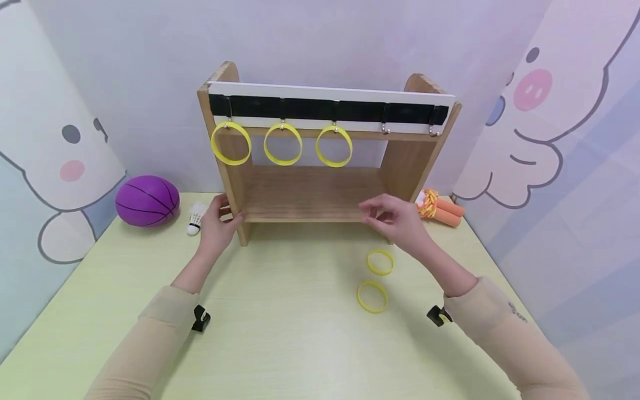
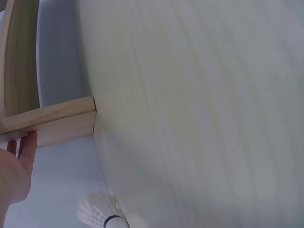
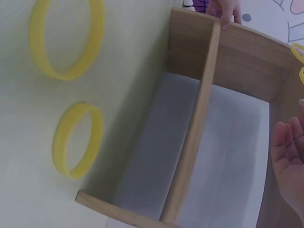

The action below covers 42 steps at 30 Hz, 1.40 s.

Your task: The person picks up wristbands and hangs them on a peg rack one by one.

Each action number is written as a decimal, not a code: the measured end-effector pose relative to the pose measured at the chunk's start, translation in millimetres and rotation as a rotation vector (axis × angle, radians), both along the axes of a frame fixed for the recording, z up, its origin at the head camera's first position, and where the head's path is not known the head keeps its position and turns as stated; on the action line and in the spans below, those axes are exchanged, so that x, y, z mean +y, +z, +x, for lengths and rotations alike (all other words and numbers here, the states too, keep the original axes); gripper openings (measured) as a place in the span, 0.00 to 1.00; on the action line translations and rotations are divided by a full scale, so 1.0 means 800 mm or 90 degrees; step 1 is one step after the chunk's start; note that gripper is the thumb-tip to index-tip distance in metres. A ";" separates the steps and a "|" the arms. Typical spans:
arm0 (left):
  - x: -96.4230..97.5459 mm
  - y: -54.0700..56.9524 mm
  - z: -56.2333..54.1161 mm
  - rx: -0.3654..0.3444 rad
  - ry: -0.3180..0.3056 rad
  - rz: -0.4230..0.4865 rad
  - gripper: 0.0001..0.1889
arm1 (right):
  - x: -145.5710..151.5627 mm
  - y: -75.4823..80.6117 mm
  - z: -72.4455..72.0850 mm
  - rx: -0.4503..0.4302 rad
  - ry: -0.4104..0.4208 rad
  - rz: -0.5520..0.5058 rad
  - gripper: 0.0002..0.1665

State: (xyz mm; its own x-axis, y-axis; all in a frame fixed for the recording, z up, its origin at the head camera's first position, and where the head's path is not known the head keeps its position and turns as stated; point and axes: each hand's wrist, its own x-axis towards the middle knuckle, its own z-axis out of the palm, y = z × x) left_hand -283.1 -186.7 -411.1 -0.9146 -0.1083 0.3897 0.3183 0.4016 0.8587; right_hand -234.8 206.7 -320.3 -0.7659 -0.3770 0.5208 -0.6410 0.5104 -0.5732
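Note:
A wooden shelf rack [image 1: 315, 191] stands upright on the table, with a white-and-black hook strip [image 1: 310, 110] across its top. Three yellow rings [image 1: 283, 145] hang from the left hooks; the two hooks [image 1: 434, 130] at the right hold nothing. My left hand [image 1: 218, 222] grips the front edge of the rack's left side panel, thumb in front and fingers on the outer face [image 2: 28, 147]. In front of the rack's right side, my right hand [image 1: 395, 218] hovers with loosely bent fingers and holds nothing. Two more yellow rings [image 1: 372, 297] lie flat on the table below it.
Left of the rack are a purple ball [image 1: 147, 201] and a white shuttlecock [image 1: 196, 218]. An orange-handled item [image 1: 447, 212] with orange-yellow cord lies behind the right hand. Walls with cartoon figures [image 1: 545, 111] enclose the table [image 1: 280, 333].

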 end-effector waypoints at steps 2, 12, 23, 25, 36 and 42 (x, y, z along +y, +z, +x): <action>-0.001 0.000 0.000 -0.001 0.001 -0.001 0.28 | 0.008 -0.008 0.002 0.007 0.015 0.015 0.16; -0.001 0.001 0.002 -0.002 0.010 -0.004 0.27 | 0.050 -0.061 0.008 0.031 0.121 0.143 0.18; 0.011 0.029 0.025 -0.003 -0.004 -0.005 0.26 | 0.078 -0.117 0.019 0.022 0.197 0.248 0.16; 0.015 0.037 0.032 0.001 -0.004 -0.007 0.26 | 0.081 -0.122 0.020 0.012 0.186 0.268 0.15; 0.017 0.039 0.033 0.004 -0.008 -0.009 0.25 | 0.076 -0.142 0.022 -0.036 0.171 0.329 0.13; 0.010 0.025 0.020 0.004 -0.008 0.002 0.25 | 0.068 -0.147 0.020 -0.083 0.149 0.323 0.09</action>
